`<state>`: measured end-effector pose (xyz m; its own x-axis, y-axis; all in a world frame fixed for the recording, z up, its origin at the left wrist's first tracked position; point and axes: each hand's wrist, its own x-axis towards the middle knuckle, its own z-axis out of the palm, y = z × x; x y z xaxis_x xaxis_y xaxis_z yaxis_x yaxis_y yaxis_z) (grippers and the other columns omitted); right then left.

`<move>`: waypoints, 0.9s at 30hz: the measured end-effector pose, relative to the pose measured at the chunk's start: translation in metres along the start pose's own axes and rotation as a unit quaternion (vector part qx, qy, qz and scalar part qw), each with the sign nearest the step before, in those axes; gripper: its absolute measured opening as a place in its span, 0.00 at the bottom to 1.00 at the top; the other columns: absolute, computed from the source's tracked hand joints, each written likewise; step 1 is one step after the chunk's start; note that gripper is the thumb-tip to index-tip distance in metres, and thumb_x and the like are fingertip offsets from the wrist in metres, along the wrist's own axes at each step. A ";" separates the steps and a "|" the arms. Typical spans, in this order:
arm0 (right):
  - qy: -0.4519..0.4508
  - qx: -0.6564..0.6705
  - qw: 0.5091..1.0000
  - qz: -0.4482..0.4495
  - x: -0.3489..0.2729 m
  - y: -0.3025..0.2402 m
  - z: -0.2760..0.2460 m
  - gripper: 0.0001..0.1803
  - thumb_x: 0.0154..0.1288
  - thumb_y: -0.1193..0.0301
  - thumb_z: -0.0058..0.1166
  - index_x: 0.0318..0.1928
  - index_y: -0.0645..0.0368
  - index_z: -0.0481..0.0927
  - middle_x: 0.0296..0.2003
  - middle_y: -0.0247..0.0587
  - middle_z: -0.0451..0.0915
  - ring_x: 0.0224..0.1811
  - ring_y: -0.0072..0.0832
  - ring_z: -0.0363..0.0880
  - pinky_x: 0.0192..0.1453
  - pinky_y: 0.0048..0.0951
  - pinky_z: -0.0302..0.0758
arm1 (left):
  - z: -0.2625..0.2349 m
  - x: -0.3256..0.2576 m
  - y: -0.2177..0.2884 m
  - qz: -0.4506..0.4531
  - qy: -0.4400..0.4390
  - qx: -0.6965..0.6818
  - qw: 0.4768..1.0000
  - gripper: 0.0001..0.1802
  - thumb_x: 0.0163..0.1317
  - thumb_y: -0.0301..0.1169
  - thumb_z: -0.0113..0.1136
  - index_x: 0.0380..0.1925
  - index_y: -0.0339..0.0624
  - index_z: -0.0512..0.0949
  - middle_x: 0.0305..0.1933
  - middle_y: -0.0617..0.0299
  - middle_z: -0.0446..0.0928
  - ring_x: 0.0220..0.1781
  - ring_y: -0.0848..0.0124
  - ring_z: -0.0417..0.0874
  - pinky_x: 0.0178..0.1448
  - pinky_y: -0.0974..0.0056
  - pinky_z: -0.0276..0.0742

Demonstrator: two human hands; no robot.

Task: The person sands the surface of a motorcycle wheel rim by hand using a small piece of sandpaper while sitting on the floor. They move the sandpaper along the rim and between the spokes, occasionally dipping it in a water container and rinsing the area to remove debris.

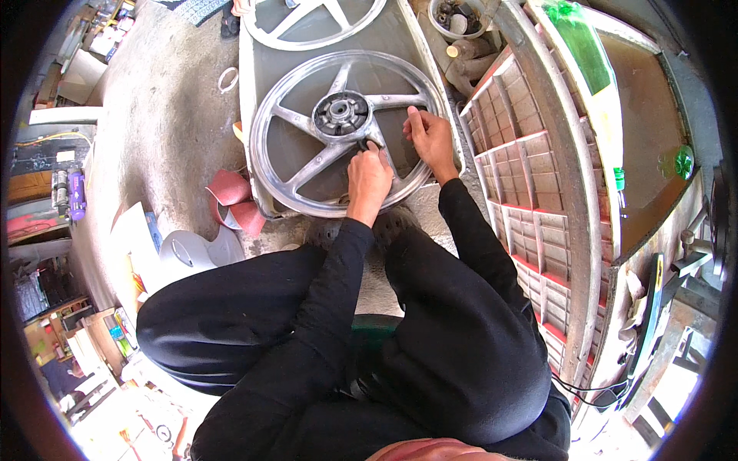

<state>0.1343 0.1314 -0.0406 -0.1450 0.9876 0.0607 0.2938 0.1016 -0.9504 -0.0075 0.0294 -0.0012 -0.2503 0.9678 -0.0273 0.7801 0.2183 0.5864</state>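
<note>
A silver motorcycle wheel (317, 164) with several spokes and a dark hub lies flat over a shallow rectangular tray with pale edges (244, 84), in front of my knees. My left hand (370, 181) is closed at a spoke just below the hub. A small dark piece shows by its fingertips, too hidden to name. At the right side of the wheel, my right hand (433, 143) is closed with thumb and forefinger together near the end of a spoke. Something dark shows beside those fingers, but I cannot make it out.
A second wheel (304, 38) lies at the tray's far end, by another person's hand (242, 7). Curled reddish sheets (234, 203) and a curved grey piece (201, 247) lie on the floor at left. A red-and-grey grid panel (530, 177) leans at right, near a bucket (459, 17).
</note>
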 end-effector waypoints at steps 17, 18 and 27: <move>0.016 0.012 0.999 0.025 -0.001 0.003 -0.004 0.29 0.83 0.54 0.54 0.30 0.66 0.87 0.20 0.44 0.84 0.23 0.31 0.83 0.33 0.37 0.76 | 0.007 -0.050 0.013 0.010 -0.079 0.051 0.996 0.25 0.77 0.34 0.56 0.63 0.22 0.80 0.48 0.21 0.82 0.50 0.31 0.87 0.59 0.38 0.83; 0.010 0.013 1.000 0.019 -0.002 0.001 -0.003 0.30 0.84 0.53 0.55 0.31 0.67 0.87 0.21 0.42 0.85 0.24 0.28 0.83 0.33 0.34 0.76 | 0.004 -0.046 0.009 0.032 -0.047 0.069 0.996 0.24 0.75 0.32 0.57 0.61 0.20 0.80 0.48 0.23 0.84 0.52 0.32 0.87 0.58 0.39 0.83; 0.001 0.018 1.000 0.024 0.000 0.001 0.000 0.30 0.85 0.53 0.55 0.31 0.67 0.87 0.22 0.39 0.84 0.24 0.23 0.81 0.33 0.31 0.75 | 0.008 -0.056 0.002 0.045 0.014 0.064 0.997 0.24 0.76 0.35 0.59 0.65 0.32 0.81 0.47 0.23 0.82 0.46 0.34 0.88 0.53 0.37 0.84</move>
<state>0.1347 0.1320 -0.0416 -0.1296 0.9914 0.0162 0.2657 0.0505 -0.9627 0.0129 -0.0233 -0.0046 -0.1903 0.9807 0.0454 0.8663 0.1460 0.4777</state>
